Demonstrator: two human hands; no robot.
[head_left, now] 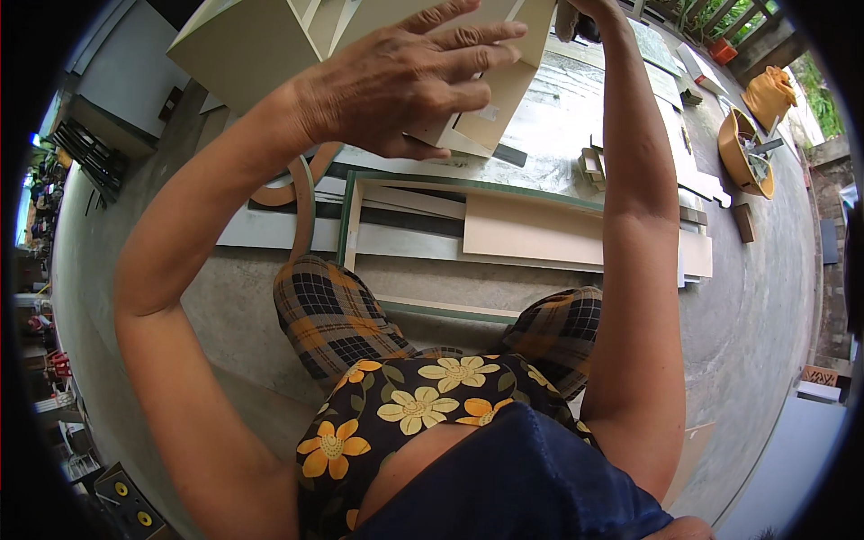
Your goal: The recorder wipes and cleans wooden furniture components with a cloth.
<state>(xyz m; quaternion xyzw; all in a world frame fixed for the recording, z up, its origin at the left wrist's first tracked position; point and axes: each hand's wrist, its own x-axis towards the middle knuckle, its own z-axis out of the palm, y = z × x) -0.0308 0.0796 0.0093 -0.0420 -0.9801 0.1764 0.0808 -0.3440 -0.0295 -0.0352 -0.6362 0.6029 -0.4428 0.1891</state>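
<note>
My left hand is stretched out in front of a cream box-like piece with open compartments. Its fingers are spread and nothing is held in them; whether they touch the box cannot be told. At the upper edge, my right hand is partly cut off by the picture. Its fingers seem closed round a small dark object whose kind does not show, close to the box's right side. Below the hands lies a rectangular frame with green outer edges and a cream inside.
Cream boards lie across the frame. A white, smeared work surface with wood offcuts extends behind it. A curved brown wooden piece stands by my left knee. To the right are a yellow tub and an orange sack.
</note>
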